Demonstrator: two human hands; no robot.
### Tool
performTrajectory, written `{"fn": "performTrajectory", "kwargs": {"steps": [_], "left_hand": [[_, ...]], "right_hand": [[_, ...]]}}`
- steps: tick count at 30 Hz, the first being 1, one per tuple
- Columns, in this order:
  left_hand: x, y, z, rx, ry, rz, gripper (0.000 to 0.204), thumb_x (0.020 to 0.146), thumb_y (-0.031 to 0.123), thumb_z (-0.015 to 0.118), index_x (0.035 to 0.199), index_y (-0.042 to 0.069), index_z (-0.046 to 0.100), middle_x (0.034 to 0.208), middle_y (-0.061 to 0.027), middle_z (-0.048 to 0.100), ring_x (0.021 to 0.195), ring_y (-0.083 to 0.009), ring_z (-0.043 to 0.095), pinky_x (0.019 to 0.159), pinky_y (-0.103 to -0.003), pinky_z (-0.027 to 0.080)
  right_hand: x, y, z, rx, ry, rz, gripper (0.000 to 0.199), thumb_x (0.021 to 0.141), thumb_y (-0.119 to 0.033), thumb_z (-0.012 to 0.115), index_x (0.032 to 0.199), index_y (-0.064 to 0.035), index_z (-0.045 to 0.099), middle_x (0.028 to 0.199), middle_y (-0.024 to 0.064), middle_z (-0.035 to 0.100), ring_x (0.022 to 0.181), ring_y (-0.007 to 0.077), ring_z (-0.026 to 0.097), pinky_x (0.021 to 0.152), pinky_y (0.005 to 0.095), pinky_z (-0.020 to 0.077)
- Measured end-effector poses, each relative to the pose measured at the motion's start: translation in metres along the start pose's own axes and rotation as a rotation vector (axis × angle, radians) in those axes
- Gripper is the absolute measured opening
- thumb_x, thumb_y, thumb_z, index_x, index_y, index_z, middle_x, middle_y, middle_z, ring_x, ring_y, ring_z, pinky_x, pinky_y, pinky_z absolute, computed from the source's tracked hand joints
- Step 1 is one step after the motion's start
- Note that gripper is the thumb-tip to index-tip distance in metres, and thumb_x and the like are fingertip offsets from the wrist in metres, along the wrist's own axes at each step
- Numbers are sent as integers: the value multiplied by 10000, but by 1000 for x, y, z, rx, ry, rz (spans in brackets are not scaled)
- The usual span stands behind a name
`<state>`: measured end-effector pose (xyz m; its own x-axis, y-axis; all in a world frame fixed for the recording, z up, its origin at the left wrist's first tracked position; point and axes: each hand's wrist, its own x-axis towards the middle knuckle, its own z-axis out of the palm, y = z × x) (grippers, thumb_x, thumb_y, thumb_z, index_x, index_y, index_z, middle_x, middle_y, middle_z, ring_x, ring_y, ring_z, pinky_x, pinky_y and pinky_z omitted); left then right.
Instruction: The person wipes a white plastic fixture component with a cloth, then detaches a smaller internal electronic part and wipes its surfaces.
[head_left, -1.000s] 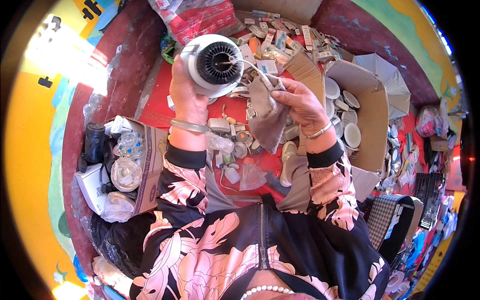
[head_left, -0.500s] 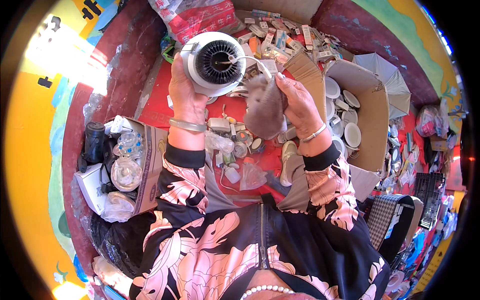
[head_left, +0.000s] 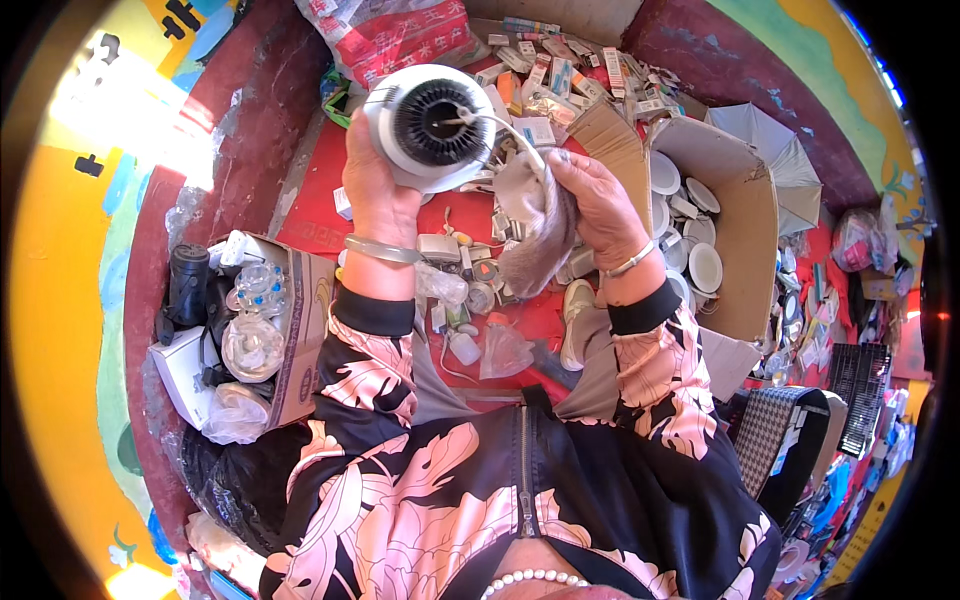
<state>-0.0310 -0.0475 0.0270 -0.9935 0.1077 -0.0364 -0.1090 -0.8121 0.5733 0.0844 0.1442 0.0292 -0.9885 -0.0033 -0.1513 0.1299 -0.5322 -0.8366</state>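
Note:
My left hand (head_left: 378, 190) grips the rim of a round downlight (head_left: 425, 150), held up with its black finned heat sink showing. A white cable (head_left: 510, 128) runs from the light's middle across to my right hand (head_left: 605, 205). Pinched in those right fingers, together with the cable's end, is a greyish-brown cloth (head_left: 540, 250) that hangs down in folds. Below both hands, several small white lamp parts and drivers (head_left: 438, 247) lie on the red ground sheet (head_left: 322, 192).
An open cardboard box (head_left: 735, 240) of round white lights stands to the right. On the left, another carton (head_left: 303, 335) holds clear plastic-wrapped pieces. Piled small packages (head_left: 575, 80) and a red-and-white sack (head_left: 400, 40) sit at the far side. A folded umbrella (head_left: 770, 160) leans behind the right box.
The cloth has dropped slightly and unfolded, showing a paler side along the cable. My left hand has shifted a little to the right, with the downlight still in its grip.

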Motion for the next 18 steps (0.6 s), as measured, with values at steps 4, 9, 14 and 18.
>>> {"fn": "performTrajectory", "kwargs": {"steps": [4, 9, 14, 18], "left_hand": [[16, 7, -14, -94, 41, 24, 376, 905, 298, 497, 1148, 13, 531, 1111, -145, 604, 1018, -279, 587, 898, -442, 482], [16, 12, -12, -102, 77, 23, 365, 900, 291, 501, 1135, 16, 545, 1104, -147, 609, 1013, -281, 591, 896, -449, 482], [16, 12, -11, -109, 79, 3, 359, 904, 291, 477, 1128, 19, 551, 1102, -145, 612, 1008, -281, 593, 900, -450, 479], [23, 15, -16, -139, 45, 35, 379, 902, 315, 449, 1112, 21, 563, 1099, -140, 615, 1007, -283, 593, 899, -460, 474]], "right_hand": [[-4, -2, -2, -143, -51, -103, 208, 888, -142, 576, 1017, 17, 607, 859, 26, 641, 729, 92, 608, 676, 228, 497], [0, 1, 4, -39, 94, -100, 145, 871, -169, 615, 899, -29, 645, 772, -17, 630, 644, 44, 565, 570, 190, 447], [1, 3, -3, -42, 113, -84, 205, 898, -221, 581, 894, -27, 646, 768, -25, 623, 640, 43, 553, 569, 186, 436], [-6, -7, -13, -270, -85, 10, 220, 911, -230, 564, 927, -24, 641, 810, -41, 607, 701, 24, 518, 616, 171, 420]]}}
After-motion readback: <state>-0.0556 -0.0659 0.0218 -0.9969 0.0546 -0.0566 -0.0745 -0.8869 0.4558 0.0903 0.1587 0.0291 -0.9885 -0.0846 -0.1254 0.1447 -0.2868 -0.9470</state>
